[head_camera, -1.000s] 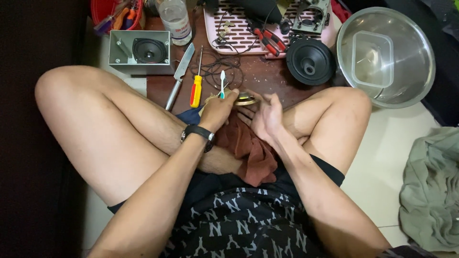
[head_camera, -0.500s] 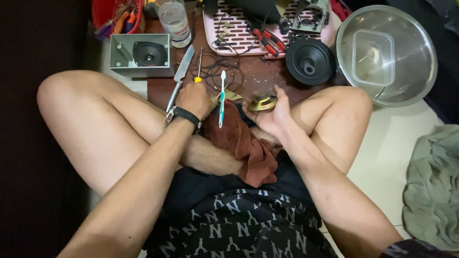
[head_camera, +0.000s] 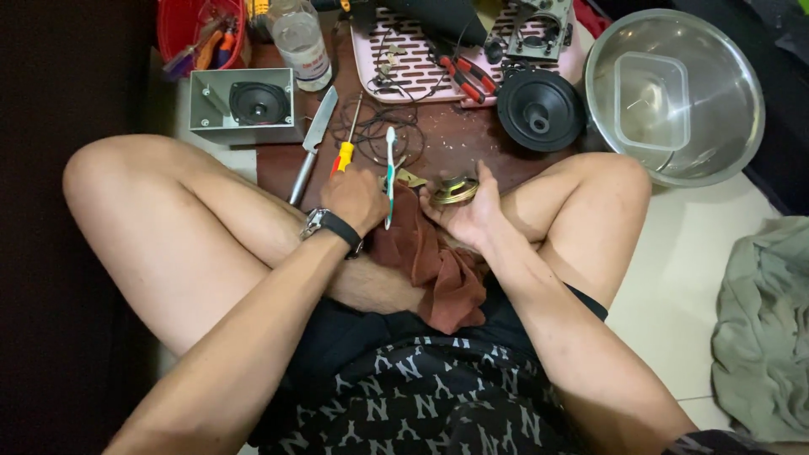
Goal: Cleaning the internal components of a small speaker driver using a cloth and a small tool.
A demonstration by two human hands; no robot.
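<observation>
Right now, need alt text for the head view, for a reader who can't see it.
Seen from above, a person sits cross-legged on the floor, the left hand holding a toothbrush upright and the right hand gripping a small round brass-coloured part over a brown cloth. Ahead lie a knife, a screwdriver, a black speaker cone and a steel bowl.

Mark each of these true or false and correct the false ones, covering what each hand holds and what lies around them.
1. The left hand holds a toothbrush. True.
2. The right hand holds a small round brass-coloured part. True.
3. The steel bowl holds a black speaker. False: it holds a clear plastic container; the black speaker cone lies beside the bowl.
4. A blue cloth lies in the lap. False: the cloth is reddish brown.
5. A knife lies beside a screwdriver. True.
</observation>
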